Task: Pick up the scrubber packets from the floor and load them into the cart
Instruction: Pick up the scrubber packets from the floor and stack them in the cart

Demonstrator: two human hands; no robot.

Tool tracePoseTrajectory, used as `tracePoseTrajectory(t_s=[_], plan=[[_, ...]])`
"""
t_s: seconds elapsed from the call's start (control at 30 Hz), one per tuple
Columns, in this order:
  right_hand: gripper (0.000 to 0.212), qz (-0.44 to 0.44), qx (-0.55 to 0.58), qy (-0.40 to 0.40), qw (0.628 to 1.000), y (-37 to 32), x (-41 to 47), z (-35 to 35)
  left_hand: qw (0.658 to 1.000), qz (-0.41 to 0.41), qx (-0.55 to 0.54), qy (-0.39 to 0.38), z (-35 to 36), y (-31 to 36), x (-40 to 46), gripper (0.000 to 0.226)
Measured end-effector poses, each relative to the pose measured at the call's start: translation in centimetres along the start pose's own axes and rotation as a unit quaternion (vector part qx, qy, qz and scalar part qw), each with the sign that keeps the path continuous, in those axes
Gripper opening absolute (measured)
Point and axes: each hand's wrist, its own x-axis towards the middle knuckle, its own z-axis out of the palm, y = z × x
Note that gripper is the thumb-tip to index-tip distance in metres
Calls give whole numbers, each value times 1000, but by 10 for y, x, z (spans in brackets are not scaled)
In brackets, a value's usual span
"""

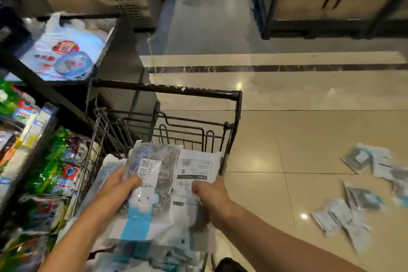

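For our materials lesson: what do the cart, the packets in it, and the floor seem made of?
Cart: dark metal wire and tube, probably painted steel.
Scrubber packets: clear glossy plastic film with printed paper-like inserts; contents look like wire scourers.
Floor: polished beige tile, mirroring the lights.

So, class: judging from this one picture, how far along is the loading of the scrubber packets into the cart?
Partly done. Packets already lie in the cart. The left hand and right hand are placing two more packets on the pile. Several floor packets at right remain to collect.

Shelf, perhaps detergent bags.
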Motion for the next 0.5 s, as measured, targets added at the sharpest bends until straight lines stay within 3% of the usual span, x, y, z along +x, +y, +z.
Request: tracePoseTrajectory(t_s=[0.13, 0.27, 0.37, 0.5], plan=[[76, 44, 32, 10, 998, 4, 26, 11, 1000, -16, -16, -15, -3, -35, 57, 89], [67, 57, -1, 33, 998, 4, 27, 17, 999, -5, 18, -51, 15, -8, 36, 39], [74, 80, -34, 64, 994, 10, 33, 23, 998, 9, 45, -53, 23, -15, 40, 40], [93, 39, -155, 118, 980, 25, 29, 32, 988, 64, 138, 12, 24, -19, 39, 58]])
